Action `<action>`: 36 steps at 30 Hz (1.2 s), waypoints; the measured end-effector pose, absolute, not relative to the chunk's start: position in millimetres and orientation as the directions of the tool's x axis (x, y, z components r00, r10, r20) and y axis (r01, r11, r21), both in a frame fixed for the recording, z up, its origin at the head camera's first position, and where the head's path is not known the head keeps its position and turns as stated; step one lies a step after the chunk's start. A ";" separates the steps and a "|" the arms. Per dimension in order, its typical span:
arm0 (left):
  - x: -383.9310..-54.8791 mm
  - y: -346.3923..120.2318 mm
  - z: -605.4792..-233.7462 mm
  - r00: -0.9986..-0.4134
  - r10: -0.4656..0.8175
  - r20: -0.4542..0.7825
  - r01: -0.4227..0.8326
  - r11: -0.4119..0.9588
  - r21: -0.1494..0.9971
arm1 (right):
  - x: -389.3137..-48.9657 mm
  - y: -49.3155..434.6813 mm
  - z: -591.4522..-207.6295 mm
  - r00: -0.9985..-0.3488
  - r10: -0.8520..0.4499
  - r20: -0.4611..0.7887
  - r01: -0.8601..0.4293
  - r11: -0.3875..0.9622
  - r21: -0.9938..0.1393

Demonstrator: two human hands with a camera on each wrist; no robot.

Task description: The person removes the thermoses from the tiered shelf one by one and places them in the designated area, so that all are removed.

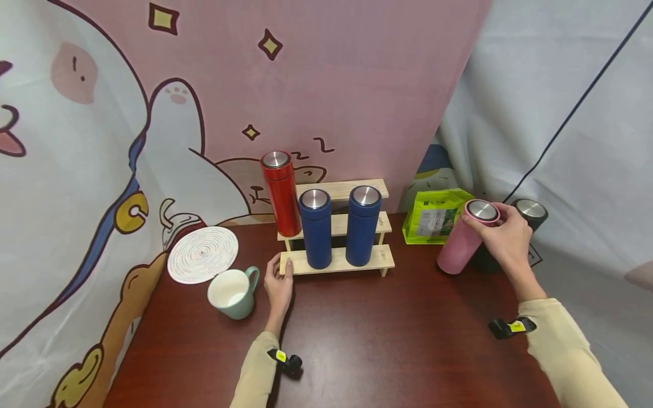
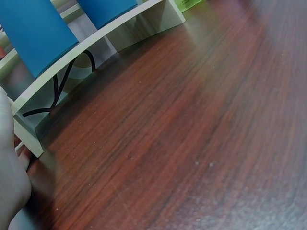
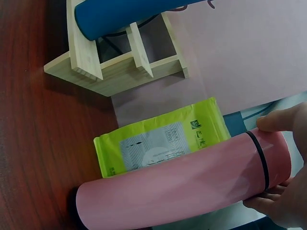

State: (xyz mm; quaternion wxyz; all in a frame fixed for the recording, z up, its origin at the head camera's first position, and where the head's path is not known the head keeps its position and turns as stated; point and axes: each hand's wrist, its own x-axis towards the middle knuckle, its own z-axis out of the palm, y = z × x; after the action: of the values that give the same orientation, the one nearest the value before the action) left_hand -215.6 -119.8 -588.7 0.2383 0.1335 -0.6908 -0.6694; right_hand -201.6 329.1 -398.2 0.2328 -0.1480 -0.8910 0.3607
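My right hand (image 1: 510, 232) grips a pink thermos (image 1: 461, 243) around its lid end, at the right side of the table. In the right wrist view, the thumb and fingers lie on either side of the lid (image 3: 276, 160). At the left end of a tiered wooden rack (image 1: 260, 263), my left hand (image 1: 279, 286) holds the lowest step, thumb on top. Two blue thermoses (image 1: 318, 238) (image 1: 363, 235) stand on that lowest step. A red thermos (image 1: 282, 198) stands on the middle step at the left.
A dark thermos (image 1: 531, 212) is partly hidden behind the right hand. The green pouch (image 1: 433, 218) stands at the back, left of the pink thermos. A mint mug (image 1: 234, 297) sits left of the left hand, near a round woven mat (image 1: 203, 255). Printed cloth (image 1: 357, 85) hangs behind the table.
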 end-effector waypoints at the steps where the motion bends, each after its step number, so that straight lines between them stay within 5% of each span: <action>1: -215.8 -119.9 -589.0 -0.850 -0.505 0.151 0.134 0.070 0.989 | -201.8 329.6 -399.8 -0.849 0.433 0.304 0.100 0.695 -0.712; 36: -216.1 -120.1 -590.1 -0.851 -0.503 0.151 0.135 0.069 0.988 | -207.1 339.0 -400.7 -0.838 0.424 0.344 0.071 0.709 -0.702</action>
State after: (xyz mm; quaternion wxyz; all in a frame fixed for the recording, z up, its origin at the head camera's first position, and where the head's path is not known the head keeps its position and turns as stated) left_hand -216.1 -120.1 -590.1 0.2380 0.1330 -0.6912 -0.6693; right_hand -207.1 339.0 -400.7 0.2484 -0.1389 -0.8903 0.3554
